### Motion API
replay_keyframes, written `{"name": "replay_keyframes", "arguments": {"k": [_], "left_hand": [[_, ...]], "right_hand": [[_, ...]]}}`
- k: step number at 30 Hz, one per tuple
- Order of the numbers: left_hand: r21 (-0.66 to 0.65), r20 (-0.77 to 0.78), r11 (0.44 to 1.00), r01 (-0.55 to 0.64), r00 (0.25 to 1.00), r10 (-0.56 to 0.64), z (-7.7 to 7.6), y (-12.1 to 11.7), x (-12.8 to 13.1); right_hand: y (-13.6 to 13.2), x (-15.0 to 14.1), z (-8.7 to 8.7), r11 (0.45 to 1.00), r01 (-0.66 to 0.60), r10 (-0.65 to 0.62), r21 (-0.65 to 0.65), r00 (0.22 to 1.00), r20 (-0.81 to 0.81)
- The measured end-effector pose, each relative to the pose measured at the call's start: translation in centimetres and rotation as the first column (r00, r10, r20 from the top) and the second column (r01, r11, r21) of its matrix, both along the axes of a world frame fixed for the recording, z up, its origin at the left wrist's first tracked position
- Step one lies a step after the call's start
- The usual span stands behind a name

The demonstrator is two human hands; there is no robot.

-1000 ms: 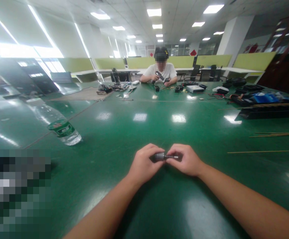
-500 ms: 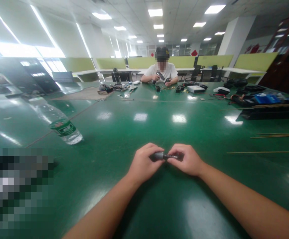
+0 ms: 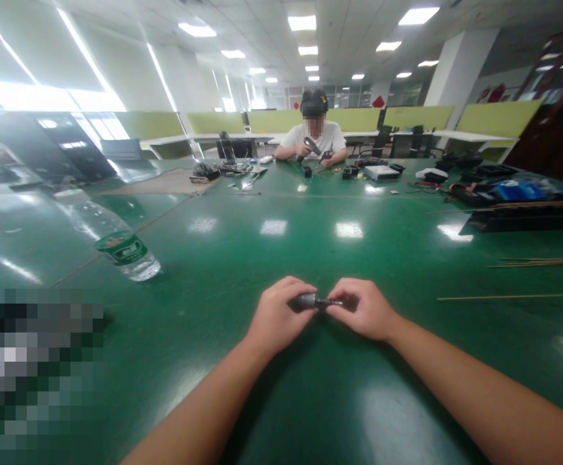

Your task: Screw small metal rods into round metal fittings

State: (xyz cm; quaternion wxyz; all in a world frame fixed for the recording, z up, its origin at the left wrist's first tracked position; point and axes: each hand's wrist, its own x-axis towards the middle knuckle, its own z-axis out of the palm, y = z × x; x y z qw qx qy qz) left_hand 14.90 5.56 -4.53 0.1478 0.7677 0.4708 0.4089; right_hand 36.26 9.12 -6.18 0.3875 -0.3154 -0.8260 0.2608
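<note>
Between thumb and fingers, my left hand (image 3: 276, 315) grips a dark grey cylindrical tool (image 3: 307, 301), held level just over the green table. A thin metallic shaft (image 3: 328, 302) extends from its right end. My right hand (image 3: 366, 311) is closed in a pinch on that shaft, with the fingertips curled around its far end. The palms hide the rear of the tool and the shaft's tip, so I cannot tell its exact kind.
A clear water bottle (image 3: 124, 248) with a green label is at the left of the green table (image 3: 243, 252). Thin rods (image 3: 514, 297) and a black tray (image 3: 528, 219) lie on the right. Opposite, a person (image 3: 313, 139) holds tools near scattered parts.
My left hand and the cylinder have shifted very slightly left, so the gap to my right hand is a little wider. Both hands keep their hold.
</note>
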Motion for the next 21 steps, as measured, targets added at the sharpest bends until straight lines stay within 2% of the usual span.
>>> {"name": "replay_keyframes", "arguments": {"k": [21], "left_hand": [[0.004, 0.004, 0.999, -0.051, 0.999, 0.051, 0.47, 0.29, -0.39]], "right_hand": [[0.2, -0.07, -0.15, 0.997, 0.077, -0.077, -0.028, 0.997, 0.0]]}}
